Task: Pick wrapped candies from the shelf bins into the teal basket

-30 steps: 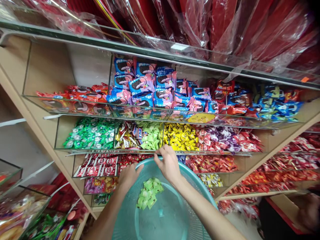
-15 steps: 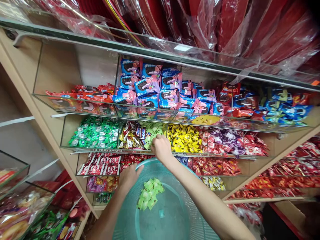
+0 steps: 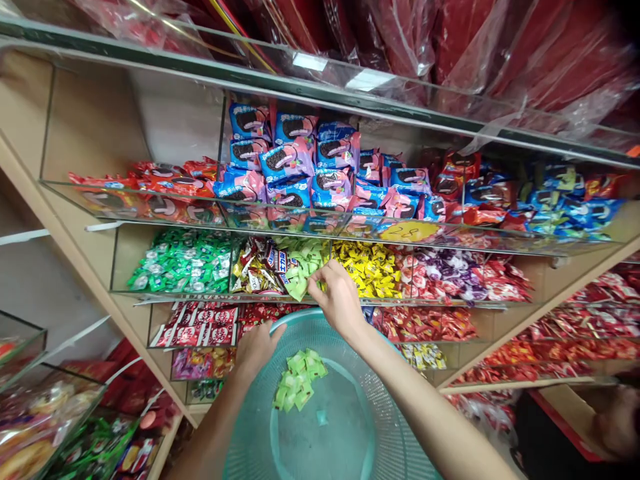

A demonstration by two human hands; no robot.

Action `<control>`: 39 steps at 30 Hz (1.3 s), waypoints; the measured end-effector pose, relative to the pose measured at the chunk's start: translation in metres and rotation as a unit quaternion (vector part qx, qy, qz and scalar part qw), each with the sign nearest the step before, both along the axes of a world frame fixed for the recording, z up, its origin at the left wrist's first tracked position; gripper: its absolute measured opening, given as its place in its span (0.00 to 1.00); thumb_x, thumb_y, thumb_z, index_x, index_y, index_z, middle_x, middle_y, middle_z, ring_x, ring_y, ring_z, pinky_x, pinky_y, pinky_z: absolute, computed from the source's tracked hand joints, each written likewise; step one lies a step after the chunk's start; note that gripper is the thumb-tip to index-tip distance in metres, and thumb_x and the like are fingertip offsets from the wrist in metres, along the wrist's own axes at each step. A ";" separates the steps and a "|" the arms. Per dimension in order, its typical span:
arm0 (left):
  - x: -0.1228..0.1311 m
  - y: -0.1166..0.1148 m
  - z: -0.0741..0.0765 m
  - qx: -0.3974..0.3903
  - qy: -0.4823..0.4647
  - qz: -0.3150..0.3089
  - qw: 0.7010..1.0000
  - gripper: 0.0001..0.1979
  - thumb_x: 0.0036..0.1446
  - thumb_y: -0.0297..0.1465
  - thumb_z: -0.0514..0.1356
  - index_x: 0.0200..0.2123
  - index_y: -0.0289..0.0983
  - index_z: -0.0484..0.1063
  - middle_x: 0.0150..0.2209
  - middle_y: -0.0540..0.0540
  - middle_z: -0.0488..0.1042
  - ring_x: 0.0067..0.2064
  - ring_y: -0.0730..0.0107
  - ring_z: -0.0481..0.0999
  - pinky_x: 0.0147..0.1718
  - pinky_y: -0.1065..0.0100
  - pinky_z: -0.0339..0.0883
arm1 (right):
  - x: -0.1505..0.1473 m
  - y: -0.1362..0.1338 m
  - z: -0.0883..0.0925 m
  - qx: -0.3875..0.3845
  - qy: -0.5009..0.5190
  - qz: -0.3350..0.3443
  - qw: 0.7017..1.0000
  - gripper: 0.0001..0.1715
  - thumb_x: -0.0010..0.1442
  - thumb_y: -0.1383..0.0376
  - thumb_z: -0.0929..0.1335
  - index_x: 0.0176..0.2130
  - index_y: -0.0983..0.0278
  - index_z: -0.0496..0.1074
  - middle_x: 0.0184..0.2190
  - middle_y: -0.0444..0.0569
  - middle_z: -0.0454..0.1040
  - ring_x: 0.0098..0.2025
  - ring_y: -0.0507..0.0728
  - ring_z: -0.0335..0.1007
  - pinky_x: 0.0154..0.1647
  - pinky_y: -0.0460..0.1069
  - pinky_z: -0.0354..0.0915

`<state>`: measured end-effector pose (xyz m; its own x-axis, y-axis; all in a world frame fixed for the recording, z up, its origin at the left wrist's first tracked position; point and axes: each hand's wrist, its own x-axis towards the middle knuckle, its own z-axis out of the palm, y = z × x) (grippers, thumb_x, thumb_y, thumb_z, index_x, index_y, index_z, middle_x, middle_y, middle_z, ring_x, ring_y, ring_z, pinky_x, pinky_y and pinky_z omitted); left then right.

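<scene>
My left hand (image 3: pixel 259 347) is closed round the rim of a teal plastic basket (image 3: pixel 370 400), thumb over the top edge. Inside the basket lies a small heap of light green wrapped candies (image 3: pixel 300 380). Above its far rim, my right hand (image 3: pixel 340 297) reaches to the front of a glass shelf bin, with fingers bent and pinched on light green wrapped candy (image 3: pixel 297 283). More of the same candies (image 3: pixel 307 253) fill the bin behind the fingers. Part of what the fingers hold is hidden by the hand.
Green candies (image 3: pixel 183 263) and snack bars (image 3: pixel 273 260) lie left of that bin, yellow candies (image 3: pixel 370 267) to its right. A glass shelf (image 3: pixel 320 227) of cookie packs (image 3: pixel 290 160) juts out above the hand. More sweets fill lower shelves. A cardboard box (image 3: pixel 570 413) stands at lower right.
My right hand has shifted slightly right and turned, and its fingertips now show in a pinch at the light green candies. The left hand still grips the basket rim.
</scene>
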<state>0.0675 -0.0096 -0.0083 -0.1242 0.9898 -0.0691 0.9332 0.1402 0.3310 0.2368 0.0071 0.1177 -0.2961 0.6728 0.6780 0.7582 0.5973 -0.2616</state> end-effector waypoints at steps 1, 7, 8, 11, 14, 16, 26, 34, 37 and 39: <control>0.001 0.001 0.000 0.001 -0.001 -0.002 1.000 0.29 0.58 0.51 0.41 0.45 0.38 0.71 0.41 0.39 0.77 0.44 0.56 0.75 0.38 0.65 0.63 | 0.002 -0.002 -0.001 -0.001 0.016 0.008 1.000 0.09 0.59 0.69 0.60 0.29 0.64 0.67 0.29 0.47 0.64 0.35 0.54 0.60 0.36 0.47 0.56; 0.006 0.004 0.002 0.008 0.005 -0.016 1.000 0.30 0.58 0.50 0.41 0.46 0.37 0.71 0.42 0.38 0.76 0.45 0.57 0.74 0.39 0.66 0.63 | 0.013 -0.006 -0.012 -0.012 0.099 0.022 0.995 0.09 0.59 0.66 0.62 0.28 0.64 0.67 0.29 0.46 0.64 0.34 0.53 0.60 0.36 0.47 0.58; 0.006 0.004 0.003 0.008 0.006 -0.015 1.000 0.29 0.58 0.50 0.41 0.46 0.37 0.71 0.42 0.39 0.77 0.44 0.57 0.75 0.39 0.66 0.63 | 0.015 -0.009 -0.014 -0.021 0.115 0.033 0.993 0.09 0.59 0.66 0.62 0.28 0.64 0.67 0.29 0.46 0.64 0.34 0.53 0.61 0.36 0.47 0.58; 0.006 0.002 0.005 0.003 0.003 -0.007 1.000 0.29 0.58 0.50 0.41 0.45 0.38 0.71 0.41 0.39 0.77 0.43 0.57 0.75 0.38 0.66 0.63 | 0.023 -0.019 -0.028 -0.071 0.157 0.071 0.982 0.09 0.59 0.65 0.63 0.28 0.64 0.68 0.28 0.45 0.65 0.32 0.52 0.61 0.34 0.46 0.58; 0.005 0.001 0.006 0.001 -0.002 -0.002 1.000 0.29 0.58 0.50 0.41 0.45 0.38 0.71 0.40 0.39 0.77 0.43 0.58 0.75 0.38 0.67 0.63 | 0.030 -0.025 -0.058 -0.154 0.167 0.095 0.969 0.09 0.57 0.66 0.63 0.27 0.64 0.69 0.25 0.44 0.66 0.29 0.51 0.60 0.30 0.45 0.57; 0.004 0.002 0.005 0.005 -0.003 0.001 1.000 0.30 0.58 0.51 0.41 0.46 0.38 0.71 0.41 0.39 0.77 0.43 0.58 0.75 0.38 0.67 0.63 | 0.031 -0.025 -0.084 -0.210 0.164 0.094 0.959 0.09 0.56 0.67 0.63 0.25 0.64 0.69 0.24 0.44 0.66 0.28 0.51 0.61 0.29 0.45 0.57; 0.006 0.003 -0.001 0.018 0.009 -0.011 1.000 0.30 0.58 0.51 0.40 0.45 0.39 0.71 0.41 0.39 0.77 0.43 0.59 0.75 0.40 0.65 0.63 | 0.001 -0.030 -0.178 -0.391 0.164 0.110 0.899 0.11 0.48 0.73 0.64 0.17 0.65 0.65 0.18 0.40 0.64 0.23 0.48 0.60 0.25 0.42 0.55; 0.009 -0.003 0.002 0.023 0.006 -0.009 1.000 0.28 0.59 0.50 0.41 0.46 0.39 0.71 0.41 0.40 0.77 0.43 0.59 0.75 0.39 0.66 0.63 | -0.018 -0.016 -0.186 -0.423 0.066 0.026 0.903 0.11 0.47 0.73 0.67 0.17 0.65 0.65 0.19 0.40 0.64 0.24 0.48 0.60 0.26 0.42 0.53; 0.007 -0.004 0.001 0.015 -0.001 0.002 1.000 0.29 0.58 0.50 0.41 0.48 0.39 0.70 0.42 0.40 0.77 0.44 0.59 0.75 0.38 0.66 0.63 | -0.015 -0.015 -0.180 -0.365 0.045 -0.002 0.930 0.09 0.52 0.70 0.68 0.21 0.65 0.68 0.25 0.43 0.69 0.29 0.49 0.64 0.30 0.43 0.56; 0.005 -0.004 0.000 0.013 -0.002 0.007 1.000 0.29 0.58 0.50 0.41 0.48 0.39 0.70 0.42 0.39 0.77 0.44 0.57 0.75 0.38 0.66 0.63 | -0.011 -0.017 -0.169 -0.311 0.030 0.001 0.950 0.08 0.55 0.66 0.67 0.25 0.64 0.69 0.29 0.45 0.69 0.31 0.50 0.65 0.32 0.44 0.57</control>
